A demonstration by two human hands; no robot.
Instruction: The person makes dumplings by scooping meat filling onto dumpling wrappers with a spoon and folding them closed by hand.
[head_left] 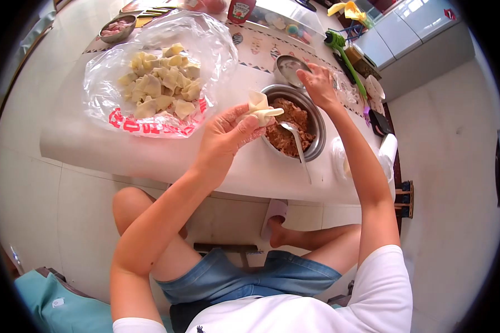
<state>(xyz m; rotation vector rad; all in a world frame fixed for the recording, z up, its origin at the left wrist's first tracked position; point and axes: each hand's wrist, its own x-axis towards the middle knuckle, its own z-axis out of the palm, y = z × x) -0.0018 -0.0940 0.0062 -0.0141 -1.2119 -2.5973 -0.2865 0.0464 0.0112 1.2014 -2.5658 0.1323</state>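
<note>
My left hand [230, 130] pinches a folded wonton [261, 105] between thumb and fingers, left of the large metal bowl [320, 130]. Flour or dough clings to its fingers. Brown minced filling [286, 144] lies in that bowl, and a metal spoon [298, 141] leans in it with its handle over the near rim. My right hand [319, 89] is at the small metal bowl [279, 72], fingers partly spread, fingertips over its right rim; I see nothing held. That bowl has something pale or watery in it. Several wontons [166, 80] sit on a clear plastic bag [103, 83] at the left.
At the back stand a bowl of pinkish meat [116, 30], a ketchup bottle [240, 10] and a clear plastic box [305, 22]. Green onions [351, 66] and a dark pouch [379, 123] lie along the right. The table's near edge [233, 188] runs above my knees.
</note>
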